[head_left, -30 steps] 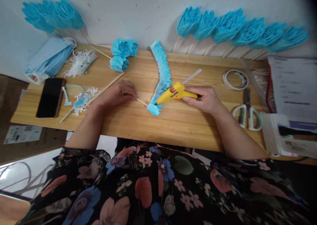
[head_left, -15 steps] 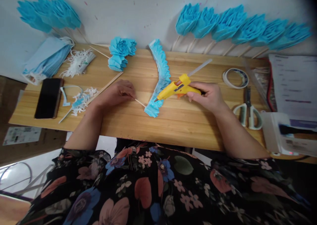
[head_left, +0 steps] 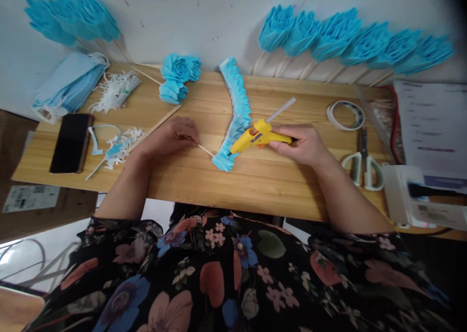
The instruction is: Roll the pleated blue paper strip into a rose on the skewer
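Left grip (head_left: pixel 184 135) is pinching a stick (head_left: pixel 206 150) against the near end of the blue ruffled strip (head_left: pixel 238 109) on the desk (head_left: pixel 197 183); right grip (head_left: pixel 301 143) is clasping the glue gun (head_left: pixel 260 134) — nozzle at or just above the strip, so any jerk could be dragging it askew.

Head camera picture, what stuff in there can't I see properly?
Head view: one end of the wooden stick, hidden by the left hand.
Head view: part of the handle of the yellow glue gun, covered by the right hand.
Head view: whether its tip touches the blue strip, too small to tell.
Head view: words on the printed paper, blurred; the right edge cuts the sheet.
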Tool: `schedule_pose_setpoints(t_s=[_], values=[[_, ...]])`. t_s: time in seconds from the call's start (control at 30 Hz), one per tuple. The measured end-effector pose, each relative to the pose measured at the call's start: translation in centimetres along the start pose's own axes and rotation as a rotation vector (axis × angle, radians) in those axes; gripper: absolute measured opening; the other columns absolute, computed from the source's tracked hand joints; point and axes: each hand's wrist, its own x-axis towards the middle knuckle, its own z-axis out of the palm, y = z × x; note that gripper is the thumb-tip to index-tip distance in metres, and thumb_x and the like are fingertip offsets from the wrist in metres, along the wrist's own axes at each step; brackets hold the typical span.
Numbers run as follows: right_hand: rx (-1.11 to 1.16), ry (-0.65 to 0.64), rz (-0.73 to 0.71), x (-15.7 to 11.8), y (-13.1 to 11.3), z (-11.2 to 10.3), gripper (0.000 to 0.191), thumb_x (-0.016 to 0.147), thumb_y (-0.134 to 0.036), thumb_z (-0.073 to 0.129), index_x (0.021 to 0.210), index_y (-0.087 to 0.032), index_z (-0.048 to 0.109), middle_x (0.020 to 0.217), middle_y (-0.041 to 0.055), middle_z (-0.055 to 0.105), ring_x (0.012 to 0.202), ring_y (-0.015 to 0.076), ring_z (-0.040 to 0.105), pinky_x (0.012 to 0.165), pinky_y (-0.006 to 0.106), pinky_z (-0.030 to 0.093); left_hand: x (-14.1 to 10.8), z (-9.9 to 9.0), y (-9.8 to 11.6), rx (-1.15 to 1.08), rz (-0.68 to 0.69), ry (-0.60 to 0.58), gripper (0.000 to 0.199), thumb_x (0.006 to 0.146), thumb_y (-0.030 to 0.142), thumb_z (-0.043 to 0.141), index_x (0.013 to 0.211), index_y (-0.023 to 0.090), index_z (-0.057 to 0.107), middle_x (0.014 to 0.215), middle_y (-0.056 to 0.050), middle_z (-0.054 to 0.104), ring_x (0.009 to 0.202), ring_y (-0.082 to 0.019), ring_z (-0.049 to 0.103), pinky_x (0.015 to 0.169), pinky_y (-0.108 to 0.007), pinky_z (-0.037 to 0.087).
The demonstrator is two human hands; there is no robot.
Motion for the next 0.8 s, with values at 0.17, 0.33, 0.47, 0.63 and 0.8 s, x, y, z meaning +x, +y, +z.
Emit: schedule_pose_setpoints(t_s=[0.17,0.33,0.47,0.63,0.8], values=[[-0.006,0.035,0.028,-0.1,-0.1,-0.5,0.035,0.089,-0.055,0.088,0.115,-0.033,0.095,0.105,0.0031,0.092,0.087,0.029,0.086,0.076,0.041,0.07,-0.1,-0.1,-0.1,-0.004,-0.024,-0.004,0.038,0.114,0.05,0.071,0.091,0.023,0.086,0.091,-0.009,0.081,0.084,-0.023,0.073,0.08,-0.036,0.057],[0.001,0.049,0.021,-0.2,-0.1,-0.8,0.042,0.094,-0.062,0.084,0.12,-0.03,0.094,0.098,0.0042,0.091,0.074,0.0253,0.081,0.066,0.039,0.065,-0.1,-0.2,0.0,-0.006,-0.062,-0.028,0.037,0.113,0.05,0.07,0.09,0.024,0.085,0.091,-0.008,0.081,0.084,-0.023,0.073,0.08,-0.036,0.057],[-0.029,0.041,-0.004,-0.2,0.1,-0.3,0.037,0.092,-0.057,0.087,0.118,-0.032,0.094,0.103,0.0036,0.092,0.08,0.0261,0.084,0.07,0.038,0.068,-0.1,-0.2,0.1,0.0,-0.025,-0.04,0.04,0.115,0.05,0.068,0.093,0.022,0.085,0.094,-0.007,0.081,0.085,-0.021,0.071,0.081,-0.035,0.056],[0.004,0.047,-0.106,0.0,0.5,0.3,0.028,0.092,-0.047,0.087,0.115,-0.033,0.094,0.112,0.0028,0.093,0.095,0.0277,0.089,0.084,0.039,0.072,-0.1,0.0,0.1,-0.008,-0.007,0.005,0.036,0.114,0.045,0.07,0.091,0.021,0.085,0.09,-0.007,0.08,0.083,-0.021,0.072,0.08,-0.033,0.055],[0.005,0.072,-0.107,-0.1,0.2,0.0,0.022,0.091,-0.046,0.088,0.109,-0.033,0.093,0.103,0.0033,0.091,0.088,0.0267,0.087,0.078,0.039,0.07,0.0,-0.2,0.1,-0.005,-0.005,-0.025,0.03,0.113,0.039,0.072,0.092,0.021,0.085,0.091,-0.008,0.081,0.085,-0.021,0.073,0.079,-0.032,0.055]])
